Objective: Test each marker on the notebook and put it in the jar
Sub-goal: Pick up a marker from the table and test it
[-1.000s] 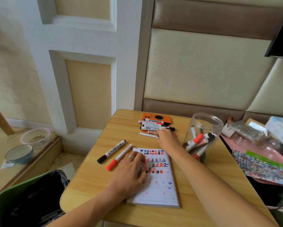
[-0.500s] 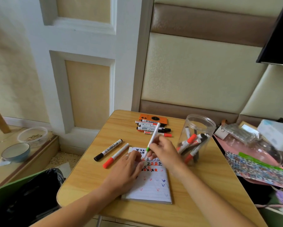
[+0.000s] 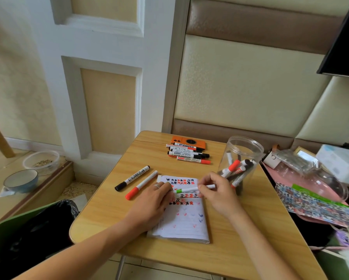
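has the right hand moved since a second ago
Yes. The right hand has come back from the marker pile toward the person, now holding a green marker over the notebook.

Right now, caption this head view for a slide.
Both hands hold a green-capped marker over the notebook, jar alongside.

Blue bowl [image 3: 21, 180] beside clear tub [image 3: 41, 162] on floor.

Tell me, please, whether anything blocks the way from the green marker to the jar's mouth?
Nothing visible does. Both hands hold the green marker over the notebook; the lidless jar stands just right of the right hand.
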Demonstrator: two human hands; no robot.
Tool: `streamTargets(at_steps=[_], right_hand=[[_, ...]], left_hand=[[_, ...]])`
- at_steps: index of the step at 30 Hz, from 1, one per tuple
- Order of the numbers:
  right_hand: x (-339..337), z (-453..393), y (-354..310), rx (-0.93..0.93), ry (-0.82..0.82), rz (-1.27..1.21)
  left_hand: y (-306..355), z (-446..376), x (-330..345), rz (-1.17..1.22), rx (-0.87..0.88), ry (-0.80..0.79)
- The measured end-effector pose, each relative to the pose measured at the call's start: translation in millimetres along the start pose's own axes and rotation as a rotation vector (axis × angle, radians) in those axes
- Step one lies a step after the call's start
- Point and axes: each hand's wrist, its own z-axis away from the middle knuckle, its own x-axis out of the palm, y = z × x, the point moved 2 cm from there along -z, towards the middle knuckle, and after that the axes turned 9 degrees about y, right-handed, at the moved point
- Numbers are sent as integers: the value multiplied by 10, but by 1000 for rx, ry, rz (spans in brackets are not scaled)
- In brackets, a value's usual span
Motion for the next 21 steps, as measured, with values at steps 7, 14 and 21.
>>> streamTargets(at_steps=[7, 14, 21], right_hand=[[341, 114, -3, -502, -86, 594], [454, 145, 20, -718, 29, 747], [543, 209, -17, -729, 34, 720]], left_hand=[[-11, 2, 19, -26, 27, -14], [-50, -1, 27, 19, 27, -36], [-78, -20, 45, 48, 44, 9]])
